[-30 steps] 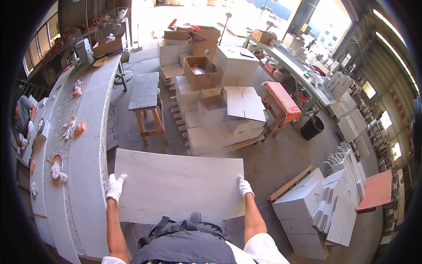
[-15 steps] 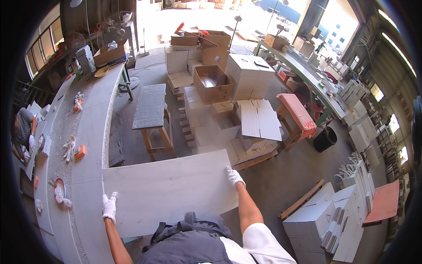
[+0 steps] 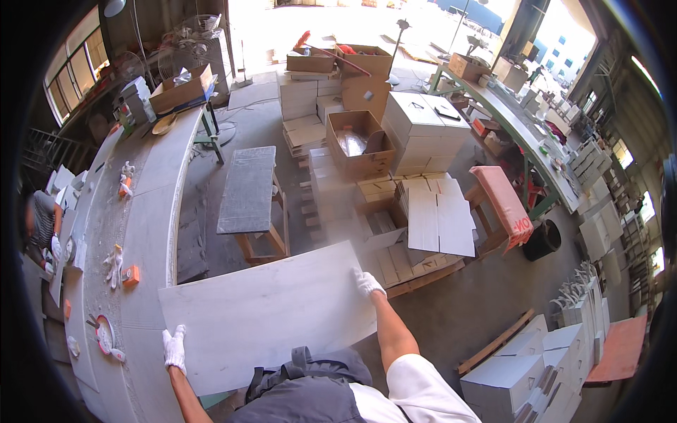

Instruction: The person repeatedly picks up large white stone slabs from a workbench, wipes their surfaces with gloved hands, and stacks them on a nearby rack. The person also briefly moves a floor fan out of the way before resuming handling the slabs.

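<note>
A large white rectangular slab, faintly veined like marble, spans the space in front of me. My left hand, in a white knitted glove, grips its left edge with the thumb raised on the upper side. On the opposite edge my right hand, gloved alike, has its fingers over the rim. The fingers beneath the slab are hidden. The slab's left end lies beside or over the edge of the long pale workbench; whether it rests there I cannot tell.
Ahead stands a grey-topped wooden stand. Beyond it are stacked cartons and an open cardboard box on pallets. White boxes sit at right, near a black bucket. Gloves and a red-rimmed bowl lie on the workbench. Another person works at far left.
The slab has tilted a little, its left end coming nearer to me. Both hands keep their hold, and the whole view has turned slightly leftward.
</note>
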### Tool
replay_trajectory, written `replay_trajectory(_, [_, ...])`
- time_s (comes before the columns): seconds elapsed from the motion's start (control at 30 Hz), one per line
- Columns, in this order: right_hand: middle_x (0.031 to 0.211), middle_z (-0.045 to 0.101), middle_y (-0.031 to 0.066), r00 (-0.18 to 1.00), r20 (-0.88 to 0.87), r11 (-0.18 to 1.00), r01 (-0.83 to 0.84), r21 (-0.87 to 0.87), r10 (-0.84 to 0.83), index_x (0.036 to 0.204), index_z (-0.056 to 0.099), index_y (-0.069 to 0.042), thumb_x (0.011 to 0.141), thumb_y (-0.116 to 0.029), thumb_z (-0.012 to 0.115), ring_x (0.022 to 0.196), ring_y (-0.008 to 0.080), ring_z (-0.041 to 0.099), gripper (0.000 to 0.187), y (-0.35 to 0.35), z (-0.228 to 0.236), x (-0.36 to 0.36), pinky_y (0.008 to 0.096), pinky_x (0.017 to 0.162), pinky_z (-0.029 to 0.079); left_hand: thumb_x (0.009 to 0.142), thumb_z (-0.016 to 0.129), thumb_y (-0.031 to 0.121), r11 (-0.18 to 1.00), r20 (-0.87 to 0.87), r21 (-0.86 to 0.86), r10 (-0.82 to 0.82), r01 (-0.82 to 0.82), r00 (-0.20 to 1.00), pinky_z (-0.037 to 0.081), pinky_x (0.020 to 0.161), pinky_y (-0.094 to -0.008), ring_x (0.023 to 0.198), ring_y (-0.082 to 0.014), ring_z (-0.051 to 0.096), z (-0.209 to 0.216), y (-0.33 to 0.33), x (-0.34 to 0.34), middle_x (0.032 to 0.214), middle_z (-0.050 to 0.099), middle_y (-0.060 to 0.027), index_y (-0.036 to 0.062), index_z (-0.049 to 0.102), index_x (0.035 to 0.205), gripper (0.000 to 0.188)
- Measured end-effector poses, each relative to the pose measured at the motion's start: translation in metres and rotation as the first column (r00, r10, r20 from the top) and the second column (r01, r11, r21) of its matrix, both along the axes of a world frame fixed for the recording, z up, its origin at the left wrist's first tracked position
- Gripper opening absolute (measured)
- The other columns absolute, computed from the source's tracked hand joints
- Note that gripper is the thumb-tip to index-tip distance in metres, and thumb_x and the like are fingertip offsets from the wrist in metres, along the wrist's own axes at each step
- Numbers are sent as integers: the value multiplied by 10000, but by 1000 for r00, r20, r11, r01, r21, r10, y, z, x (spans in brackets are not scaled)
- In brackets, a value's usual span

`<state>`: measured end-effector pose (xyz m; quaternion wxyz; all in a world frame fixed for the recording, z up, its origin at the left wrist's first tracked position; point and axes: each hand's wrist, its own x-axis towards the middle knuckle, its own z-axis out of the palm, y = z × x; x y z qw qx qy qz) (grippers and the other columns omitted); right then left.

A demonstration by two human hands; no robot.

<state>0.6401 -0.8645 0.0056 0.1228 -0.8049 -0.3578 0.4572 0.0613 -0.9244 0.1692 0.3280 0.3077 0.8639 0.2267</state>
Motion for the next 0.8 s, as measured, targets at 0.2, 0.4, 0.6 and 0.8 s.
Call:
replay_trajectory(0.2, [1247,635,256,998,64,999,14,48,-17,1242,626,18,970,-697,318,1234,443,547,825,13,0,-12,470,1031,421,947,643,414,998,-28,-54,-38,37,999,227,1201,-358,1485,-274,276,-11,25,-9,1607,271,-201,-77,191,1539,892])
replay_trajectory(0.4, [1289,611,257,998,11,998,62,18,-63,1277,603,21,970,-696,322,1253,430,537,829,29,4,-16,463,1047,412,940,643,429,996,1,-23,-82,82,997,217,1205,-354,1495,-285,253,-34,63,-35,1610,263,-209,-78,214,1534,891])
replay_trajectory(0.6, [1297,604,258,994,73,996,81,36,-84,1274,601,17,961,-714,327,1270,425,525,841,43,-4,-34,462,1051,409,940,646,426,993,15,7,-119,119,993,219,1205,-352,1490,-288,262,-37,94,-57,1606,271,-211,-78,220,1532,887])
replay_trajectory(0.8, [1259,624,265,992,113,998,59,5,-59,1247,621,35,984,-683,291,1257,446,525,834,56,2,-54,464,1042,417,938,652,415,993,13,-16,-118,118,993,230,1200,-355,1485,-287,274,-38,110,-73,1602,283,-206,-79,231,1529,877])
